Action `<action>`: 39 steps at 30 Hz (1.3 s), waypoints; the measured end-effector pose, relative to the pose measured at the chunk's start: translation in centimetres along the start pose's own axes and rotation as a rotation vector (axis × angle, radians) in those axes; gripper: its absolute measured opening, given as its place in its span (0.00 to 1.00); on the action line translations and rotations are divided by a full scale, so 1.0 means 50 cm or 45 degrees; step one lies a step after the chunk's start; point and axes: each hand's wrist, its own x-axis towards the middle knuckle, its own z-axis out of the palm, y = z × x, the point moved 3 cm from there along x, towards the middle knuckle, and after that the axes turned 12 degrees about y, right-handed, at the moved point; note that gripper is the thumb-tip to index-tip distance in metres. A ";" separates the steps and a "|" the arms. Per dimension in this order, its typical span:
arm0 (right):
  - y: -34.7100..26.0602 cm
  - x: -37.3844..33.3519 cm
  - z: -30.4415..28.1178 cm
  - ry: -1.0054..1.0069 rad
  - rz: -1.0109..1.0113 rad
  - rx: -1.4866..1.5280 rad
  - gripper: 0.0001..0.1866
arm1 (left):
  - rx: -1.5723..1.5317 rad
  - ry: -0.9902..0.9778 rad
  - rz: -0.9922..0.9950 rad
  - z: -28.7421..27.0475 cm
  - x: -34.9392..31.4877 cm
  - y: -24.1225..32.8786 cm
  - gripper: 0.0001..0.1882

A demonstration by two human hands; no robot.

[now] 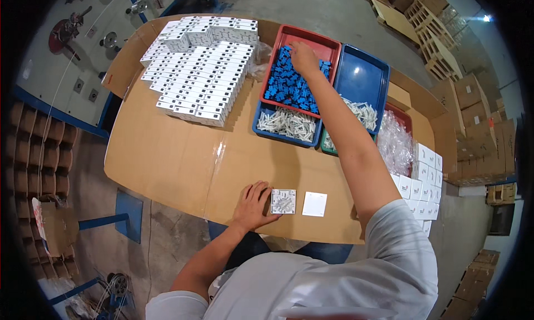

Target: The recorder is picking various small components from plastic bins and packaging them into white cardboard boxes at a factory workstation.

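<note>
Cardboard covers the desk (pixel 167 153) in front of you, and the largest load on it is the stack of white boxes (pixel 200 69) at the far left. To their right sits the red tray (pixel 328 42) heaped with small blue parts (pixel 286 86), then an empty blue tray (pixel 361 78) beside it, and nearer you two more trays of white sleeved pieces (pixel 289 122). A crumpled clear bag (pixel 395 142) and a row of small white cartons (pixel 423 181) lie along the right edge.

Your right hand (pixel 303 58) reaches far out into the red tray, fingers curled down into the blue parts; whether that grip has closed on one, you cannot tell from this angle. Your left hand (pixel 253 206) lies flat on the desk near you, grip fully spread, fingertips touching the left edge of the square grey-faced plate (pixel 283 201) without holding it. Just to the right of that plate, apart from it, lies a plain white square cover (pixel 315 204), touched by neither hand.
</note>
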 end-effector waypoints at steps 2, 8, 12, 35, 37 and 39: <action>-0.008 0.015 0.033 -0.050 -0.033 -0.117 0.11 | 0.024 0.025 0.007 -0.003 -0.004 -0.003 0.47; 0.009 0.035 0.091 -0.199 -0.148 -0.118 0.12 | -0.021 0.040 -0.023 -0.011 -0.003 -0.008 0.46; 0.058 0.051 0.093 -0.153 -0.176 -0.039 0.13 | -0.029 0.021 -0.005 -0.005 0.004 -0.003 0.47; -0.210 -0.399 -0.442 -0.048 1.351 2.676 0.22 | 0.004 0.108 0.022 0.010 -0.002 0.003 0.46; -0.221 -0.409 -0.465 -0.073 1.383 2.679 0.21 | 0.029 0.125 0.029 0.014 -0.007 0.005 0.46; -0.221 -0.427 -0.469 -0.122 1.395 2.744 0.18 | 0.021 0.125 0.028 0.014 -0.014 0.003 0.46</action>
